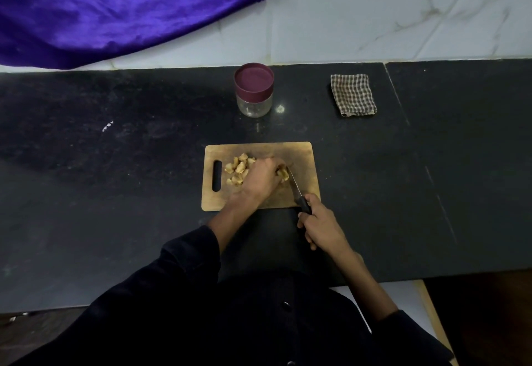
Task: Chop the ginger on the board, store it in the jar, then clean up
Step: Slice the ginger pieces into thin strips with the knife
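1. The left hand (260, 177) curls its fingertips down on the uncut ginger piece (283, 174), pinning it, likely so it cannot roll under the blade.
2. The right hand (319, 223) wraps fully round the knife (298, 192) handle; the blade points away and slightly left, edge at the piece.
3. Chopped ginger (239, 168) is heaped left of the hand on the cutting board (302, 158), whose long axis runs left-right.
4. The jar (254, 90), lid on, stands beyond the board; the checked cloth (353, 94) lies to its right.

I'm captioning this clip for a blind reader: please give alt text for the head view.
A person's right hand cuts with a knife while the left hand steadies ginger on a wooden board. Behind stand a lidded jar and a folded checked cloth on the dark counter.
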A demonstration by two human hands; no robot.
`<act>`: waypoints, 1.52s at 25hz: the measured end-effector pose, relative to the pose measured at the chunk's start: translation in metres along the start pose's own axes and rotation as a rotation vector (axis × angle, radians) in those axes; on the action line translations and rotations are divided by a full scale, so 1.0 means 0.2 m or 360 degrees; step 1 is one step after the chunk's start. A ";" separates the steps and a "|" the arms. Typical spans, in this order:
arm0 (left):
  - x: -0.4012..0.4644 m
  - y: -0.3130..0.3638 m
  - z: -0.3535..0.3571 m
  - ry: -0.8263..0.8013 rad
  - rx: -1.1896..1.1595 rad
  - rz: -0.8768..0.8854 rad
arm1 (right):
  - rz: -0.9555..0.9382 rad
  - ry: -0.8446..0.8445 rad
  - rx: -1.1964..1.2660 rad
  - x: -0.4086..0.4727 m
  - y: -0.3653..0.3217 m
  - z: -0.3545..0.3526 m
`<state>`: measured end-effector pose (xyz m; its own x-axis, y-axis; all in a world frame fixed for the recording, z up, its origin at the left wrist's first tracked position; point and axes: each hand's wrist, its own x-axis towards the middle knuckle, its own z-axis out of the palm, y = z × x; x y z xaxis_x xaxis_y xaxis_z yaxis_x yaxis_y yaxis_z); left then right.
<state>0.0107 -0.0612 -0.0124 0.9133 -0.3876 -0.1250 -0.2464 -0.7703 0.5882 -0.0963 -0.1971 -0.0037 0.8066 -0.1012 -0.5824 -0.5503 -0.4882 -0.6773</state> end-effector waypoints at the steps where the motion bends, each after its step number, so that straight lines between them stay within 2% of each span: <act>1: 0.00 0.00 0.00 0.0002 0.0001 0.0000 | 0.0001 -0.0003 -0.0003 0.00 0.00 0.00; 15: -0.02 0.00 -0.02 -0.0034 0.0003 0.0041 | -0.0010 -0.0008 -0.0003 -0.02 0.01 -0.02; 22: -0.04 0.00 0.05 0.0126 0.0034 -0.0149 | -0.0040 -0.0011 -0.0056 -0.03 0.01 -0.01; 32: 0.03 0.03 0.01 0.0197 -0.0263 -0.0157 | -0.0084 -0.0015 -0.0111 -0.01 0.00 0.00; 38: -0.02 0.00 0.02 0.0136 -0.0238 -0.0009 | -0.0151 0.0029 -0.0267 -0.01 0.01 0.00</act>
<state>0.0051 -0.0618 -0.0146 0.9404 -0.3339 -0.0641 -0.1958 -0.6860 0.7008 -0.0983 -0.1985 -0.0037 0.8579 -0.0626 -0.5100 -0.4290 -0.6338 -0.6437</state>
